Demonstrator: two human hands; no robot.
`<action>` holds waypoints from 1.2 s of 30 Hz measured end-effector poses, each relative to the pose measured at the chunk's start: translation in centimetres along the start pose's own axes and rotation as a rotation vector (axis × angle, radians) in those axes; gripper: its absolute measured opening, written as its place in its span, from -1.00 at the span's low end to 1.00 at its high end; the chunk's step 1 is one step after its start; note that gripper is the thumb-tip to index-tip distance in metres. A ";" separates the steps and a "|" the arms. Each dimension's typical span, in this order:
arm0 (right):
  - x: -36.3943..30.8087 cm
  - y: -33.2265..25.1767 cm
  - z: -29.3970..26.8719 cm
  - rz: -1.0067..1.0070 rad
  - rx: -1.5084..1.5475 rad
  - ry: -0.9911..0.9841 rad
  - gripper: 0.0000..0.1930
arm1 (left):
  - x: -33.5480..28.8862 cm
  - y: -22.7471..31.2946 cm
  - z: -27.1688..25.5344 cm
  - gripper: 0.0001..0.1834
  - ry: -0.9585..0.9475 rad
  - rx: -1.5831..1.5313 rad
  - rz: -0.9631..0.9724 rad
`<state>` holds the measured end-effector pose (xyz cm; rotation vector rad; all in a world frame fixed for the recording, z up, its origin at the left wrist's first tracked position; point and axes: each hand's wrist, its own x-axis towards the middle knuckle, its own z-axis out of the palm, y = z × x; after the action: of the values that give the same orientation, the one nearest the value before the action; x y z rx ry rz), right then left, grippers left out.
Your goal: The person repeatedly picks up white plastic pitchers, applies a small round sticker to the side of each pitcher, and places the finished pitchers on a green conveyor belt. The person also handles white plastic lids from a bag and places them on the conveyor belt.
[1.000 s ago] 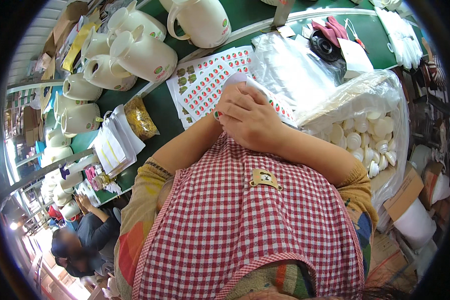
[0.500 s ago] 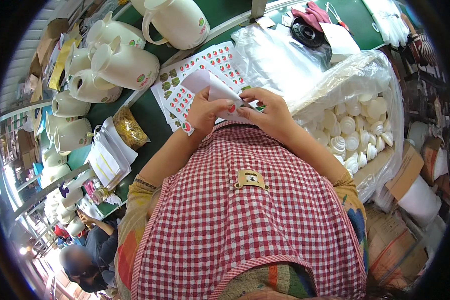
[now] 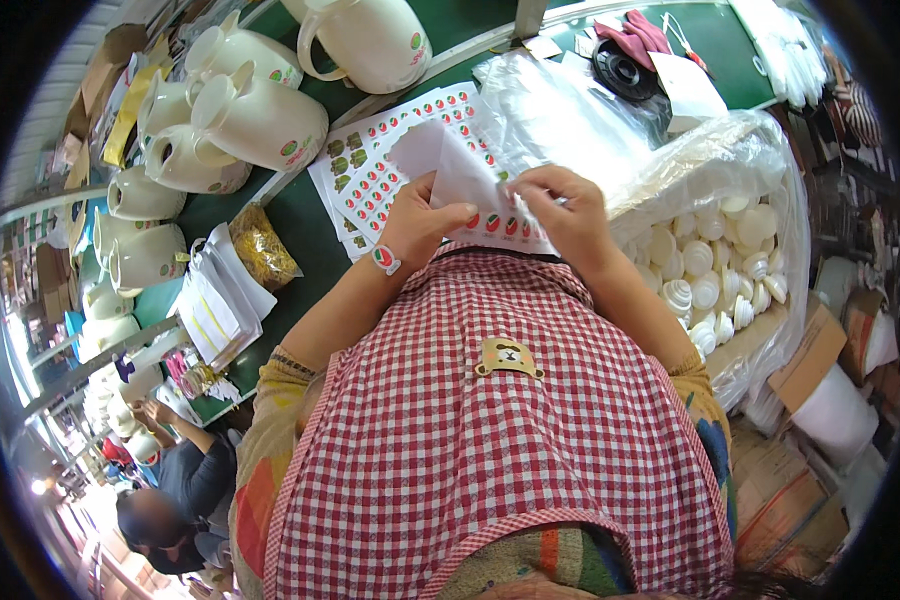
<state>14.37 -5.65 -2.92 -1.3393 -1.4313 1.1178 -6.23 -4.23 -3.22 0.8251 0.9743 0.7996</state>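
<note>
My left hand (image 3: 417, 222) is closed on a white sticker sheet (image 3: 460, 180), with the thumb lying over it. The sheet is curled back, showing its plain side above and a row of red-and-green stickers along its lower part. At its right edge, my right hand (image 3: 570, 212) has thumb and fingers pinched together. Those fingertips are slightly blurred, and what they grip is too small to make out. Beneath the hands, more sticker sheets (image 3: 365, 190) with red-green and dark green prints lie spread on the green table. A round sticker sits on my left wrist.
Cream jugs (image 3: 260, 118) crowd the table's left side, near a bag of yellowish-brown material (image 3: 263, 247) and a stack of papers (image 3: 220, 305). Clear plastic bags (image 3: 570, 110) lie ahead. A plastic-lined box of white lids (image 3: 710, 265) stands right. Another person (image 3: 175, 490) works at lower left.
My right hand has moved a little right and up. The sheet between my hands has opened out, so a row of stickers now shows. My left hand keeps its hold.
</note>
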 end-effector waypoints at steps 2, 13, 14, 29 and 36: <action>0.8 -1.1 -0.4 -0.332 -0.258 0.150 -0.89 | 0.3 0.2 -0.2 -0.51 0.009 0.003 -0.057; 1.3 -4.9 5.5 -1.004 -0.659 -0.156 -0.78 | 2.8 -1.4 -0.8 -0.58 -0.056 0.404 0.062; 1.0 -4.9 5.4 -0.966 -0.671 -0.205 -0.78 | 2.8 -1.2 -0.9 -0.58 -0.037 0.413 0.046; -0.8 0.7 2.3 -0.298 -0.385 -0.184 -0.49 | 0.3 -0.8 -1.5 -0.60 0.019 -0.208 -0.257; -1.3 2.1 2.3 -0.182 -0.325 -0.272 -0.58 | -0.9 -0.9 -2.8 -0.64 -0.077 0.166 -0.284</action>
<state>12.74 -7.02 -5.51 -1.2759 -1.9607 1.0044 -8.97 -4.78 -4.54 0.8306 1.0706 0.4448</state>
